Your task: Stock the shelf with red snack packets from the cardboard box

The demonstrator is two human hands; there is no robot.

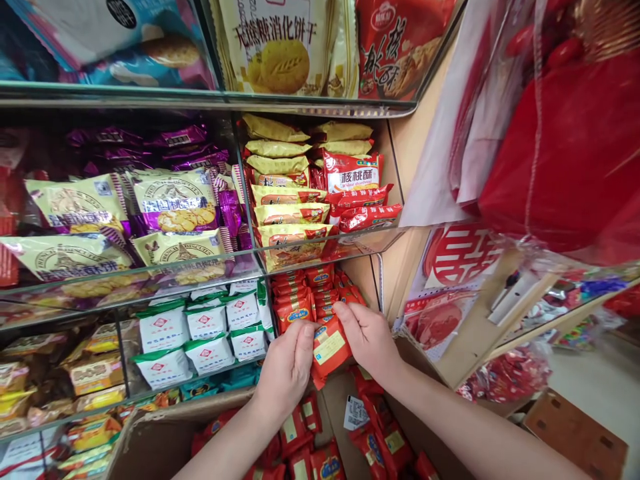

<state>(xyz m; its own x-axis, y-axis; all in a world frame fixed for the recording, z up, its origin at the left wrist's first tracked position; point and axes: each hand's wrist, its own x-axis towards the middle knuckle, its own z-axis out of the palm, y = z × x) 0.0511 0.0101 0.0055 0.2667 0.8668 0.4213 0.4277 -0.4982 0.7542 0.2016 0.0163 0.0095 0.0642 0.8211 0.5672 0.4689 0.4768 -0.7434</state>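
Between my two hands is a small red snack packet with a pale yellow label, held at the front of a shelf compartment. My left hand is closed, thumb on top, at the packet's left edge. On the upper right edge my right hand pinches it. Just behind, red packets of similar look stand in rows in the compartment. Below my hands, a cardboard box holds several loose red packets and a small white printed slip.
Left of the red packets stand white and green packets. Glass-fronted shelves above hold cream and purple biscuit packs and walnut shortbread packs. A wooden side panel and a hanging red bag bound the right side.
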